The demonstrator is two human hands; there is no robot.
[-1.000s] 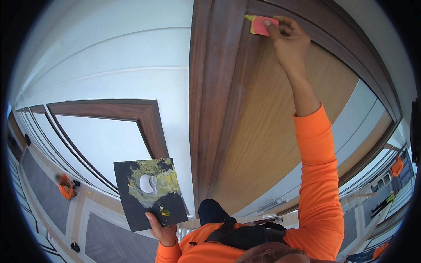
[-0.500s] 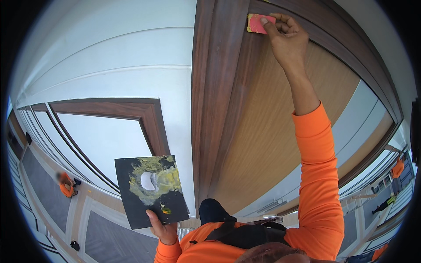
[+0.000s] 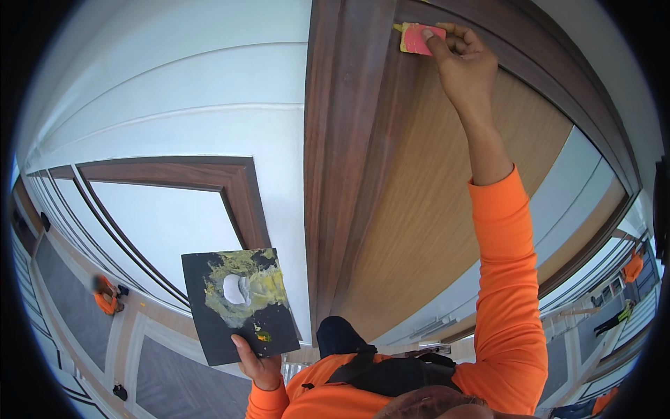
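My right hand (image 3: 471, 70) is raised to the upper corner of a dark brown wooden door frame (image 3: 342, 174). It pinches a small pink putty spreader (image 3: 417, 42) between thumb and fingers, and yellow filler coats the spreader's left edge. Just left of that edge, a dab of yellow filler (image 3: 397, 27) shows on the frame. Lower down, my left hand (image 3: 258, 366) grips a black rectangular board (image 3: 220, 342) by its bottom edge. Yellowish filler smears (image 3: 269, 279) cover much of the board, around a white lump (image 3: 236, 289). The fingers behind the board are hidden.
Inside the frame is a light wood panel (image 3: 447, 167). White wall (image 3: 209, 77) with brown-edged panelling (image 3: 239, 209) extends to the left. A person in orange (image 3: 106, 297) sits on the floor far left; others in orange (image 3: 634, 267) and dark clothes (image 3: 614, 320) are far right.
My right hand and the spreader have shifted slightly right and down, exposing a yellow dab on the frame corner. The board in my left hand has barely moved.
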